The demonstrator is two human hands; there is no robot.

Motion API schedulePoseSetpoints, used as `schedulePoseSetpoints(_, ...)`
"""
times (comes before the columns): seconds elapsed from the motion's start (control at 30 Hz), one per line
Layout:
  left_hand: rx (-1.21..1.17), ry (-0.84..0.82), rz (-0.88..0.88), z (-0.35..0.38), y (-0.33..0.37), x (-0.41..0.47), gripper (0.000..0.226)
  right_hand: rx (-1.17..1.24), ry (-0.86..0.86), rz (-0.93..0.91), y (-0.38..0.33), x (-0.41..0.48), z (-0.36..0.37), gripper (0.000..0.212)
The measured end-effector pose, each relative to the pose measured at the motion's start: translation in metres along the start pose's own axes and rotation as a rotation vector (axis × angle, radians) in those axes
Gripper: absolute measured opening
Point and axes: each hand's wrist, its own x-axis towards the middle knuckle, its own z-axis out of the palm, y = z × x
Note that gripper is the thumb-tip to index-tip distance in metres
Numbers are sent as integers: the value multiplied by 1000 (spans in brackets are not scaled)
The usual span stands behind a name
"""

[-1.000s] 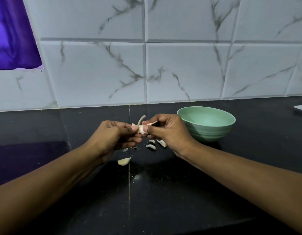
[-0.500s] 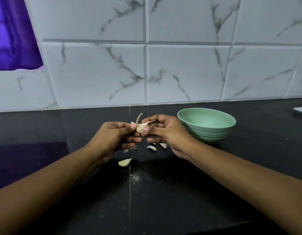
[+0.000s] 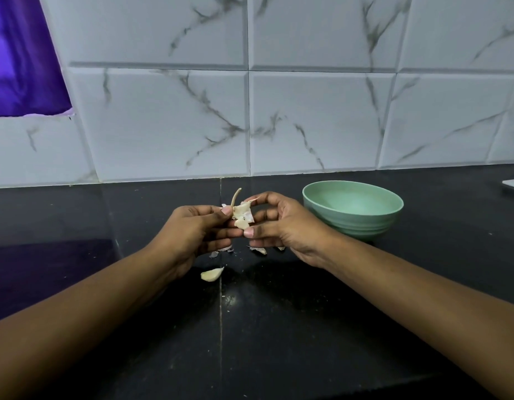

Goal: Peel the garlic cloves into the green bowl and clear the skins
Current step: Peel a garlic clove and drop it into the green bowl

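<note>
The garlic cluster (image 3: 242, 212) is pinched above the worktop (image 3: 278, 327) by the left grip (image 3: 192, 232) and right grip (image 3: 281, 223), both clenched on it; since a moment ago a clove (image 3: 242, 224) has been levered out at its base, nearly freed. The green bowl (image 3: 351, 225) beside appears empty

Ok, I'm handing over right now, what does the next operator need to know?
Left hand and right hand both pinch the garlic, held above the counter, left of the bowl.
One loose clove lies on the counter by the left wrist; skins lie under the hands.
Done: no clove shows in the bowl.
Left: finish peeling, drop the cloves in the bowl, clear the skins.
</note>
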Motion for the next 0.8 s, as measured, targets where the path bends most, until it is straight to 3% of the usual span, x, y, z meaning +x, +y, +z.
schedulePoseSetpoints(0.23,-6,36,30,-4,1,3,15,-231,4,-14,-9,-1,-8,48)
schedulePoseSetpoints(0.43,24,44,-12,-10,2,4,13,-796,141,-93,-18,4,-29,17)
schedulePoseSetpoints(0.63,45,14,-31,-11,1,4,10,-1186,87,-111,-6,4,-20,26)
schedulePoseSetpoints(0.73,37,7,-41,-10,2,3,9,-1168,129,-137,-8,3,-20,35)
schedulePoseSetpoints(0.8,34,2,-42,-9,2,2,9,-906,111,-164,-7,4,-19,41)
